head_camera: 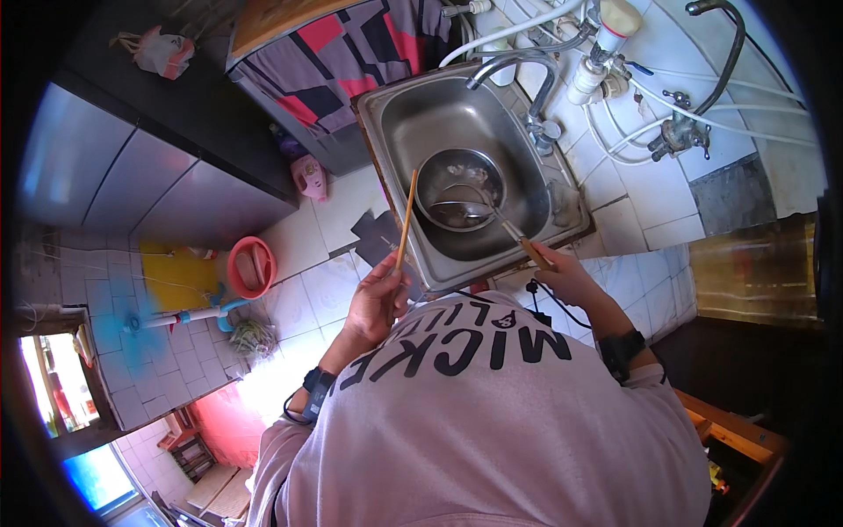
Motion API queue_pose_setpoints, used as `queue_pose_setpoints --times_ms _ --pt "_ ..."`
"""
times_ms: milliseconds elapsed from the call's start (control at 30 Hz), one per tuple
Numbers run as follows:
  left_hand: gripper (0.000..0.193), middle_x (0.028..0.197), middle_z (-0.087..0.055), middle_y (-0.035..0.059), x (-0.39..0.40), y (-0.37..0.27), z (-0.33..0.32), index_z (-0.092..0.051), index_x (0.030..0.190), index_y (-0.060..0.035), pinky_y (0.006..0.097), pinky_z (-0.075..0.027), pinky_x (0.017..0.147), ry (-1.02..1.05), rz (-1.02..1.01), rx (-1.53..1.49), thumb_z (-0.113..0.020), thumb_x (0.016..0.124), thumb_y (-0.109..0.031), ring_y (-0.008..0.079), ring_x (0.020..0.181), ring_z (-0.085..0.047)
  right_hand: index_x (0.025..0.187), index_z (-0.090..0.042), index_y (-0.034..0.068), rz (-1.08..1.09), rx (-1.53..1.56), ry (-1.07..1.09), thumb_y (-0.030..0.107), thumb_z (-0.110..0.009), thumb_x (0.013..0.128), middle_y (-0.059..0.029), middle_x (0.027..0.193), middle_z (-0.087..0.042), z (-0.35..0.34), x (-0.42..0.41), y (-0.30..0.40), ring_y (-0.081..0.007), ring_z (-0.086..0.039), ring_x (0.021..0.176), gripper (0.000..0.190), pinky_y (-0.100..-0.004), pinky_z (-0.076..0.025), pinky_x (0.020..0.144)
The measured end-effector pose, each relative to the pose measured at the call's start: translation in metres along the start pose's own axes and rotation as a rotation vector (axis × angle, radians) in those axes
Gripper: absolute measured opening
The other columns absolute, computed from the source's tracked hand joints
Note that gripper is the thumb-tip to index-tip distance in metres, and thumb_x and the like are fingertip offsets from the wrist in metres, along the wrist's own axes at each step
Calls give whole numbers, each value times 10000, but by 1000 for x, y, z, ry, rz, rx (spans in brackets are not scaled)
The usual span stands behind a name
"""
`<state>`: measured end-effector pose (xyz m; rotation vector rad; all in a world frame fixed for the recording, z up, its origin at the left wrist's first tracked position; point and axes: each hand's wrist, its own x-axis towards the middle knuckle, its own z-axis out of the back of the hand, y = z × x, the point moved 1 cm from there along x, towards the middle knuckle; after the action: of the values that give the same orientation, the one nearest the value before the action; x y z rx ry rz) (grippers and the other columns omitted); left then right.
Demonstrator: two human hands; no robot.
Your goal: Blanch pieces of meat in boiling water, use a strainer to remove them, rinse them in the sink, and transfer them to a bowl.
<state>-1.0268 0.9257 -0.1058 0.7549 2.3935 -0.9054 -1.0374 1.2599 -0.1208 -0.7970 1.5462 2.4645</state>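
Upright in my left hand (379, 300) are thin wooden chopsticks (408, 212), whether one or a pair I cannot tell; their tips rise past the sink's near left edge. My right hand (565, 273) grips a ladle (531, 252) by its wooden handle. The ladle's metal head reaches down into a round metal bowl (500, 172), and its exact shape is hard to make out. Small pale bits (469, 172) lie inside the bowl. That bowl sits in the stainless steel sink (421, 109), towards its near side.
A curved chrome faucet (517, 58) overhangs the sink's far right corner. White hoses (612, 141) and a dark old tap (685, 132) stand on the tiled ledge to the right. On the left are a patterned cloth (323, 56), a pink bottle (309, 176) and a red basin (271, 260).
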Motion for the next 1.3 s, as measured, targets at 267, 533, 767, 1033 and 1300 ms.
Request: queue_pose_setpoints --times_ms 267,533,767,1033,1300 --pt "362 834 -533 69 -9 -2 5 -438 1202 -135 204 -296 446 -44 -41 15 -446 849 -56 108 526 -404 1261 -395 104 141 -335 -72 160 -528 749 -247 993 -555 -17 51 -24 -376 -547 914 532 -381 -430 781" --pt "369 836 -532 80 -23 2 21 -434 1210 -132 205 -293 431 -130 -128 -59 -447 849 -55 111 505 -396 1257 -408 170 342 -465 -169 162 -507 749 -239 803 -575 1 63 -1 -395 -561 740 517 -440 -439 664" --pt "381 841 -534 87 -26 3 18 -435 1214 -132 211 -293 432 -110 -128 -74 -445 843 -45 115 514 -401 1295 -345 206 320 -757 -239 160 -504 769 -228 735 -570 7 85 -15 -394 -559 679 552 -453 -440 628" --pt "369 814 -547 80 -24 8 21 -457 1194 -130 207 -292 433 -170 -88 -74 -439 840 -28 116 512 -404 1203 -399 163 -277 353 14 203 -510 813 -71 591 -499 -25 56 -21 -165 -484 449 407 -293 -366 380" --pt "372 808 -554 75 -26 8 23 -458 1195 -131 201 -292 429 -156 -95 -79 -442 838 -29 115 504 -405 893 -400 130 -639 1352 303 197 -504 837 5 613 -419 -55 71 -29 -52 -351 422 136 -168 -269 355"
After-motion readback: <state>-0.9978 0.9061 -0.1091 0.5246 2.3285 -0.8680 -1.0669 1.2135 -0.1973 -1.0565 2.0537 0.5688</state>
